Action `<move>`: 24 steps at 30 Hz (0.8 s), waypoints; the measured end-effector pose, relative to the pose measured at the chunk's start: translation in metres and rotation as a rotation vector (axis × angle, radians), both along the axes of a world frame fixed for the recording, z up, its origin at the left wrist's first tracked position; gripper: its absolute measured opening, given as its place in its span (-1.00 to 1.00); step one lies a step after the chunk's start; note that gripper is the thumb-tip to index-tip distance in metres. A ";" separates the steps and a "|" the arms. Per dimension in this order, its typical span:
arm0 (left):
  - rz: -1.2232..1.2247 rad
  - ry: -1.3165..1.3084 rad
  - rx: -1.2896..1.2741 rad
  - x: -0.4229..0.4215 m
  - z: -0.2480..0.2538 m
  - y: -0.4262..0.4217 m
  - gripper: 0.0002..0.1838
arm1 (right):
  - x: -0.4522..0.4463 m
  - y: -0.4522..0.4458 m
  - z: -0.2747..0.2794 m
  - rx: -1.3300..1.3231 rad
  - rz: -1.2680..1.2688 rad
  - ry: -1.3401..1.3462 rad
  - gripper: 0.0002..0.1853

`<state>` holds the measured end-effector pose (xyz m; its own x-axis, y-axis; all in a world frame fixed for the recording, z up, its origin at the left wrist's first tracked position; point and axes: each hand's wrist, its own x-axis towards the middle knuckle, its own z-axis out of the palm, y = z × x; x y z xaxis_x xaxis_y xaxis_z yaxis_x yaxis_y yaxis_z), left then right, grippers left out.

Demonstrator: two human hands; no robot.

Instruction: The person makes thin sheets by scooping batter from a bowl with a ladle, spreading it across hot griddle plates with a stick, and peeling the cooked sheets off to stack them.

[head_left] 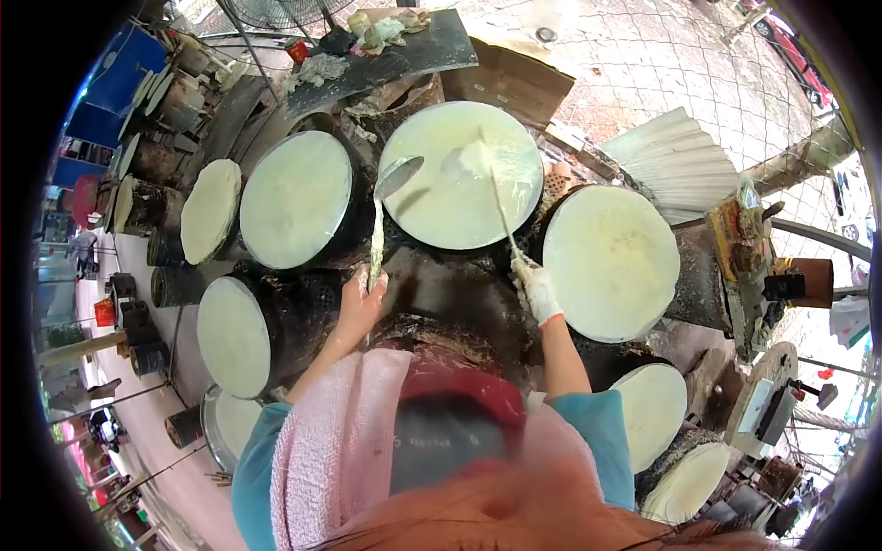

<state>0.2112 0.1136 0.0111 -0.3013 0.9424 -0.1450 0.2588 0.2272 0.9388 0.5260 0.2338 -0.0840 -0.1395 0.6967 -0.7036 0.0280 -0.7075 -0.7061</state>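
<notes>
Head view: round pale-green batter layer lies forward of and between both hands, on a dark-rimmed griddle. White-gloved right hand, nearer the griddle, is closed round a thin, batter-smeared spreader; shaft slants forward-left, head at the layer's middle. Bare left hand grips a metal ladle, bowl above the layer's left edge.

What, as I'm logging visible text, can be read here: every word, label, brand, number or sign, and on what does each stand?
No text can be read with certainty.
Dark grey garment front: pale characters, too blurred to quote.
Cardboard box: small pale marks, too small to read.
</notes>
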 end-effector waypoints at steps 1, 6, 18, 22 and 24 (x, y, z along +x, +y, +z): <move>0.005 -0.004 -0.022 0.000 0.003 0.001 -0.90 | -0.005 -0.003 0.004 -0.020 0.034 0.034 -0.70; -0.053 0.005 -0.078 -0.007 0.007 0.032 -0.89 | 0.001 0.002 0.012 0.131 0.018 -0.009 -0.68; -0.257 -0.512 -0.343 -0.037 -0.056 0.219 -0.81 | -0.068 -0.094 0.000 0.287 -0.458 0.004 -0.58; -0.249 -0.726 -0.515 -0.048 -0.062 0.200 -0.82 | -0.166 -0.111 -0.006 0.018 -0.376 0.034 -0.66; -0.257 -0.653 -0.555 -0.057 -0.053 0.181 -0.81 | -0.192 -0.107 -0.022 -0.032 -0.341 0.060 -0.67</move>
<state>0.1545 0.2942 -0.0417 0.2116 0.7127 -0.6688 -0.1831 0.7011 0.6892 0.3344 0.1266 -0.1058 0.0561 0.6882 -0.7233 -0.2544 -0.6907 -0.6769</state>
